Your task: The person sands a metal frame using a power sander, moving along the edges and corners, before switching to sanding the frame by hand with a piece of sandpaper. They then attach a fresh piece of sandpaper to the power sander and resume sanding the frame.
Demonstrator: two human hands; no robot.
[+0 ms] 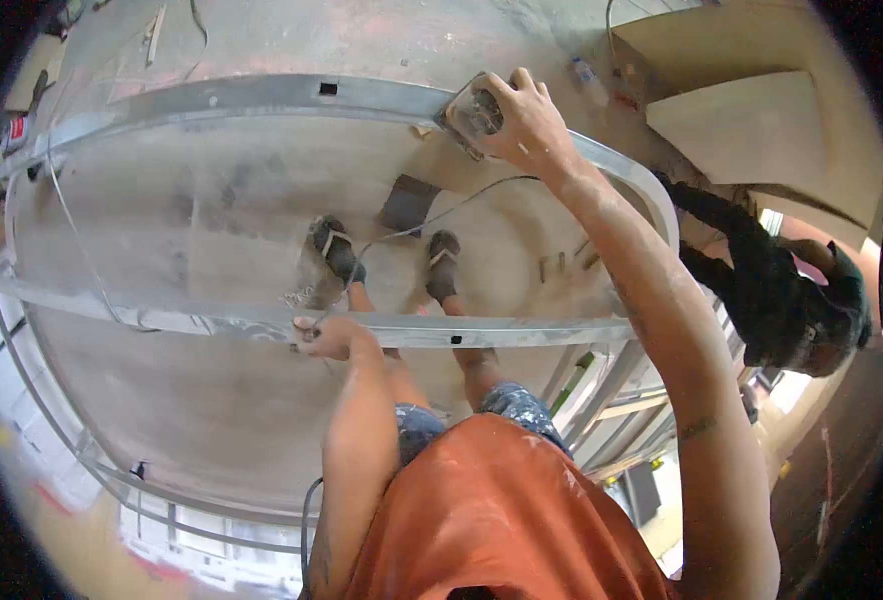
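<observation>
My right hand [529,122] is wrapped over a palm sander [474,112], whose flat pad rests against the far rail of a metal frame [391,97]. Pale dust coats that forearm. Closer to my body, my left hand [327,337] closes around the frame's near rail [536,332], left of a small square hole. A thin grey cord [441,212] runs from below my right hand in a curve across the gap and down beside my left hand.
A dark square pad [408,205] lies on the dusty floor near my feet. At right, another person in dark clothes [796,305] bends over. Pale boards [741,125] lie beyond, with a plastic bottle [589,82] nearby. More metal framing [601,395] stands at lower right.
</observation>
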